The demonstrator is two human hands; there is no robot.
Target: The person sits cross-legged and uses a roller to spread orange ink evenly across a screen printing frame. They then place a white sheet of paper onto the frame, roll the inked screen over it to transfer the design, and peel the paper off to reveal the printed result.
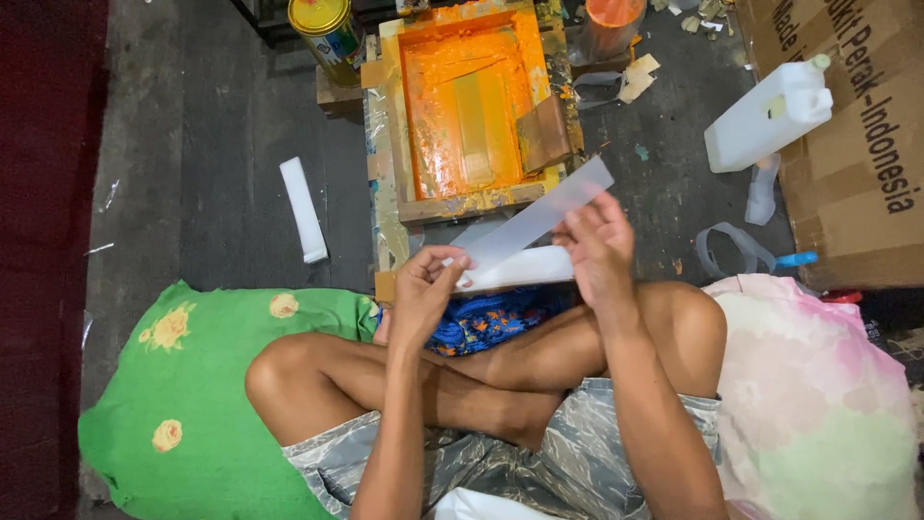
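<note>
Fingers point(445, 262) of the left hand point(423, 294) pinch the lower end of a translucent plastic strip point(539, 220); the right hand point(599, 248) grips its middle, with the orange-inked screen frame point(462, 197) at twelve o'clock. Peeling cleanly, I judge, calls for a taut strip, held off the ink.

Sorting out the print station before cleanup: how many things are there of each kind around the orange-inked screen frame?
Wooden screen frame with orange ink: 1
Yellow-lidded paint can: 1
White plastic jerrycan: 1
Translucent white plastic strips: 3, one in the right hand, one in the left hand, one on the floor
Total: 6
</note>
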